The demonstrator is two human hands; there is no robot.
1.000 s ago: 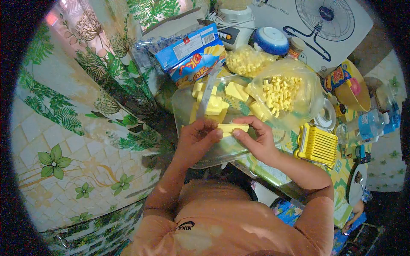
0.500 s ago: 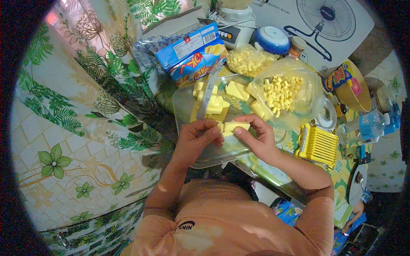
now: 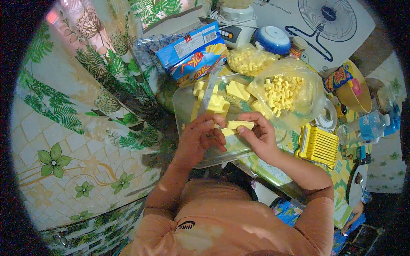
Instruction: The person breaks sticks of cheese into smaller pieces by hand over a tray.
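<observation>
My right hand (image 3: pixel 258 132) pinches a pale yellow cheese stick (image 3: pixel 238 124) between thumb and fingers, above a clear plastic tray (image 3: pixel 213 160). Just left of the stick is my left hand (image 3: pixel 198 138), its fingers loosely bent and apart. Under the held stick another yellow piece (image 3: pixel 229 132) shows in part. Beyond my left hand, larger cheese blocks (image 3: pixel 218 103) sit in the tray. A knife (image 3: pixel 209 90) slants across them, its lower end near my left fingers. To the right, a clear plastic bag (image 3: pixel 314 94) holds many small cheese cubes (image 3: pixel 284 91).
A second bag of cubes (image 3: pixel 250 59), a blue box (image 3: pixel 192 53), a blender base (image 3: pixel 235 27) and a blue bowl (image 3: pixel 272 40) stand behind. On the right are a yellow slotted slicer (image 3: pixel 318 145), a tub (image 3: pixel 354 89) and a water bottle (image 3: pixel 369 127). Patterned curtain hangs left.
My left fingers have let go of the cheese stick's left end and spread apart. My right hand has shifted the stick slightly up and to the right. The knife stays put.
</observation>
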